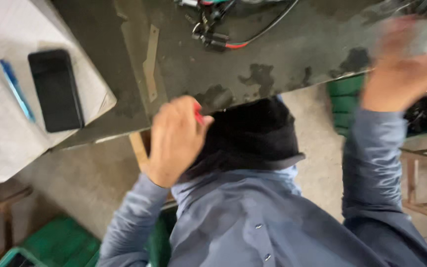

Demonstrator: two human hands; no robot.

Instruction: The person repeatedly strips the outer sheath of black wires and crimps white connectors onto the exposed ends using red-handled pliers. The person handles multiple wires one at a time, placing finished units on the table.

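My left hand point(174, 141) is curled into a fist at the front edge of the dark worn table point(292, 54), its fingers closed around a small red object point(198, 114) of which only a tip shows. A black cloth point(253, 133) lies against my blue-grey shirt point(253, 222), just right of that hand. My right hand point(399, 69) is raised over the table's right end and badly blurred. Something pale and greyish smears around its fingers, and I cannot tell whether it holds anything.
A black phone point(55, 89) and a blue pen point(17, 90) lie on white paper point(1, 133) at the left. Tangled wires with connectors point(213, 29) sit at the table's far side. Green crates point(344, 101) point(60, 242) and wooden frames point(421, 183) stand on the concrete floor.
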